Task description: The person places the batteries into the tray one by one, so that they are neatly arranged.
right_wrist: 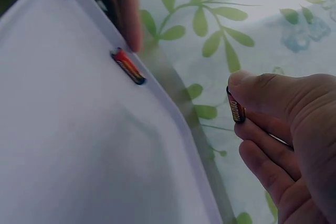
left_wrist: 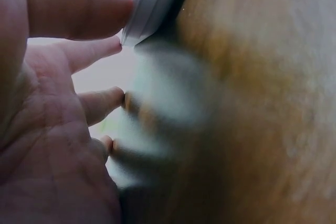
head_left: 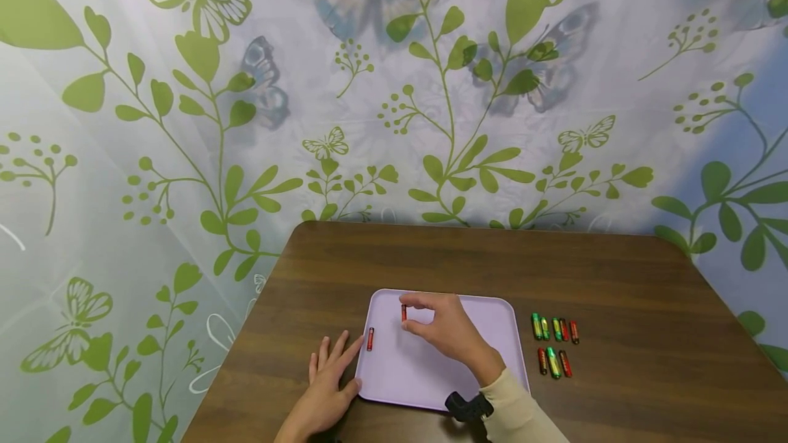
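Between its thumb and fingers my right hand (head_left: pixel 446 330) pinches a red and black battery (right_wrist: pixel 235 106), held above the lilac tray (head_left: pixel 431 374). Another red battery (head_left: pixel 370 339) lies inside the tray along its left side. My left hand (head_left: pixel 326 385) rests at the tray's left edge, fingers spread and fairly straight, with thumb and index fingertip touching the rim. In the left wrist view, the thumb (left_wrist: pixel 79 9) meets the tray's rim (left_wrist: pixel 152 9), and nothing is gripped in the palm.
Right of the tray, several green and red batteries (head_left: pixel 553 363) lie in two rows on the brown wooden table (head_left: pixel 646 306). Behind the table hangs a curtain (head_left: pixel 382 122) printed with leaves and butterflies. A black wrist camera (head_left: pixel 468 407) sits on the right wrist.
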The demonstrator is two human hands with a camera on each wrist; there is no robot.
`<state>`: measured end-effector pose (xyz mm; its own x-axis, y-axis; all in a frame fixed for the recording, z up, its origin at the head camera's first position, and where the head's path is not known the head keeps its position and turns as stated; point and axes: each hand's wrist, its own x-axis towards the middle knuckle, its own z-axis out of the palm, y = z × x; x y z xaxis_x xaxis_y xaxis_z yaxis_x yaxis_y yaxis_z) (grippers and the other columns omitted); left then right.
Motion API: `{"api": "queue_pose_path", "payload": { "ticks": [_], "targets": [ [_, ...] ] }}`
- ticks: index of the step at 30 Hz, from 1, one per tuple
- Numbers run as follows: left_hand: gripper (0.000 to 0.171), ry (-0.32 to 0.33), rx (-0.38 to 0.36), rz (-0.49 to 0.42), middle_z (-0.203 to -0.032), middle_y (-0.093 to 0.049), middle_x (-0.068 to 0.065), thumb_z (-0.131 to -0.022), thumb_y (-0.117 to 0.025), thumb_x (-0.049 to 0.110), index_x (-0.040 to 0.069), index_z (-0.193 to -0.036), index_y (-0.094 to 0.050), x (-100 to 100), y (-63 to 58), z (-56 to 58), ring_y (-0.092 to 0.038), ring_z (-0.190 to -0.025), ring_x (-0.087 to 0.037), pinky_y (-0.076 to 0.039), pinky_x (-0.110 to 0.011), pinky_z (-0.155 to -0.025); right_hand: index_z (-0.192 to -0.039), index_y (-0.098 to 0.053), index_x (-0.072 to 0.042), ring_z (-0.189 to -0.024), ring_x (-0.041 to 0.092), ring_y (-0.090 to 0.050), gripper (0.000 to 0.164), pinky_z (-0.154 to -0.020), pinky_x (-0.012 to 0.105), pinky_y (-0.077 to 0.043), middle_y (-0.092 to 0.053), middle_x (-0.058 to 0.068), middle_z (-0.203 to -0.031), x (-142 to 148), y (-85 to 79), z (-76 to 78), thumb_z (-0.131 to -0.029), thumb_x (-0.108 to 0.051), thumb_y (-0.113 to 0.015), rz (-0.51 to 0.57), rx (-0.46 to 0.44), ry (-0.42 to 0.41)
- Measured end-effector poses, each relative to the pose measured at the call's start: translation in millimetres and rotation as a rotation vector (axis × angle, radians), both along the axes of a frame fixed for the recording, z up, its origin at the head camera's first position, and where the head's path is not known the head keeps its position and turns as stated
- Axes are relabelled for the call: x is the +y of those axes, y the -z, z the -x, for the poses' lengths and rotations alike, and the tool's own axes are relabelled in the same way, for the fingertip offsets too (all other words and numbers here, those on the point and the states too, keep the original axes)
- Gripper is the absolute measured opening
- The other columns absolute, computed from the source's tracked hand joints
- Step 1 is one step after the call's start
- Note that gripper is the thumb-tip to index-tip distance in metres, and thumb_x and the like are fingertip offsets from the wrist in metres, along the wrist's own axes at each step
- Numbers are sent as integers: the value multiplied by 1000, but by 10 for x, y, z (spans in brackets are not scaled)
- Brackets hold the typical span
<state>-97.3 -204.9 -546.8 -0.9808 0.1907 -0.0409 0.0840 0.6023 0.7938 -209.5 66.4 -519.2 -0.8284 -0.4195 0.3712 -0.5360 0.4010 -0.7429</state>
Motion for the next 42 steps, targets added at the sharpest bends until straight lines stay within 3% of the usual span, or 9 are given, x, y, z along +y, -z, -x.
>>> {"api": "queue_pose_path", "payload": {
  "ticks": [5, 12, 20, 27, 36, 42],
  "targets": [
    [69, 3, 4, -8, -177, -27, -30, -97, -71, 5, 13, -163, -53, -2, 6, 3, 6, -164, -63, 16, -81, -123, -126, -82, -7, -115, 22, -80, 41, -102, 44, -64, -83, 2, -126, -175, 137, -38, -86, -9, -92, -20, -5, -36],
    [71, 24, 132, -100, -171, -28, -40, -95, -71, 7, 17, -162, -54, -37, 179, 10, 6, -156, -74, 23, -81, -119, -126, -81, -6, -112, 22, -80, 42, -99, 45, -65, -83, 3, -124, -353, 250, -95, -86, -9, -92, -44, -30, -48],
    [70, 28, 55, -58, -175, -26, -36, -96, -72, 7, 14, -163, -53, -38, 85, 5, 8, -161, -68, 17, -84, -120, -124, -81, -4, -112, 20, -80, 39, -100, 41, -64, -84, 7, -121, -508, 358, -118, -86, -6, -90, -66, -10, -62],
    [72, 46, 172, -95, -174, -26, -37, -99, -69, 10, 21, -167, -48, -86, 323, 41, 8, -157, -72, 28, -78, -118, -122, -82, -7, -115, 16, -78, 38, -102, 38, -63, -84, 3, -120, -601, 404, -145, -86, -11, -92, -150, 52, -44],
    [70, 14, 19, -29, -177, -25, -33, -97, -72, 8, 13, -163, -52, -29, 35, 5, 9, -163, -64, 16, -82, -122, -123, -81, -7, -118, 20, -78, 39, -103, 38, -63, -83, 4, -122, -661, 414, -182, -87, -16, -93, -202, 117, -47],
    [71, 10, 52, -43, -175, -26, -35, -95, -72, 6, 13, -163, -52, -35, 111, 12, 7, -162, -67, 16, -83, -121, -127, -80, -6, -120, 22, -78, 44, -104, 40, -63, -82, 5, -126, -625, 431, -193, -87, -17, -93, -185, 127, -38]
  ]
}}
